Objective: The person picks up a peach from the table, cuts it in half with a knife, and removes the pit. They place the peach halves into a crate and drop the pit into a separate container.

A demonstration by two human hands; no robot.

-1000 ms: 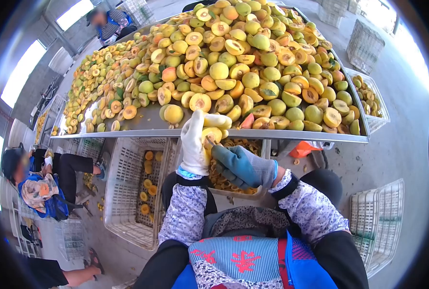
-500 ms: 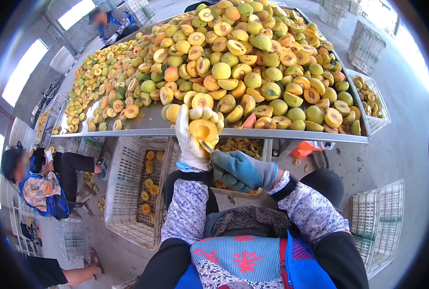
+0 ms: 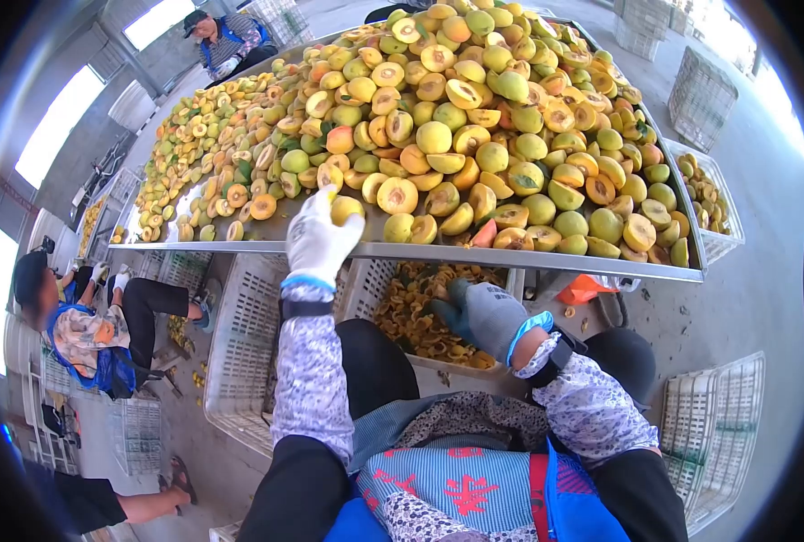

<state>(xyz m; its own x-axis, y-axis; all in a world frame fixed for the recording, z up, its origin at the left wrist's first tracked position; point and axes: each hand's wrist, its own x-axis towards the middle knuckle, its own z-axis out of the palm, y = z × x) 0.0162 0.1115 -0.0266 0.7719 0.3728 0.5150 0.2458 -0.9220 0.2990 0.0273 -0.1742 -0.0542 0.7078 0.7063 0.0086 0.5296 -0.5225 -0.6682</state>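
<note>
My left hand (image 3: 316, 239), in a white glove, reaches to the near edge of the metal table (image 3: 528, 260) and closes on a whole yellow fruit (image 3: 347, 210). Just beyond it lies a large pile of whole and halved yellow-green fruit (image 3: 474, 117). My right hand (image 3: 485, 316), in a blue-grey glove, hangs lower with its fingers curled, above a white crate of pits and fruit scraps (image 3: 411, 321) under the table. The small blade it held is hidden behind the glove.
White plastic crates stand under and around the table: one at the left (image 3: 244, 361), one at the right (image 3: 718, 425), one holding fruit at the far right (image 3: 705, 194). A person sits at the left (image 3: 77, 330); another stands at the table's far end (image 3: 226, 41).
My left hand no longer holds the halved fruit; it has stretched forward and left to a whole fruit on the table. My right hand has dropped down and right over the crate.
</note>
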